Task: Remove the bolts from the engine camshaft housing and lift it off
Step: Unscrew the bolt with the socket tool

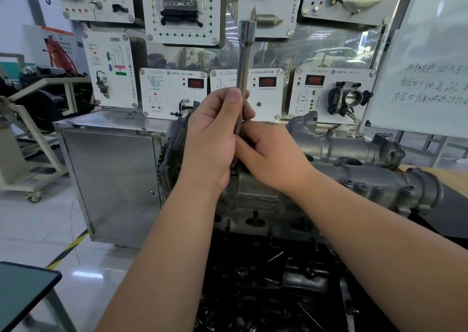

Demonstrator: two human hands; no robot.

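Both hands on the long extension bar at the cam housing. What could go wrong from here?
1. The extension bar stands tall and slightly tilted, with no handle visible on its top end; its tip is hidden behind the left hand and right hand, so it may slip off the bolt.
2. A freed bolt could get lost among the loose parts below the camshaft housing.

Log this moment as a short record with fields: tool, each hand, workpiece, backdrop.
tool: long socket extension bar, upright, lower end hidden between the hands
left hand: grips the bar's shaft
right hand: fingers curled round the bar lower down
workpiece: camshaft housing, not yet lifted off the engine
backdrop: training display panels, whiteboard
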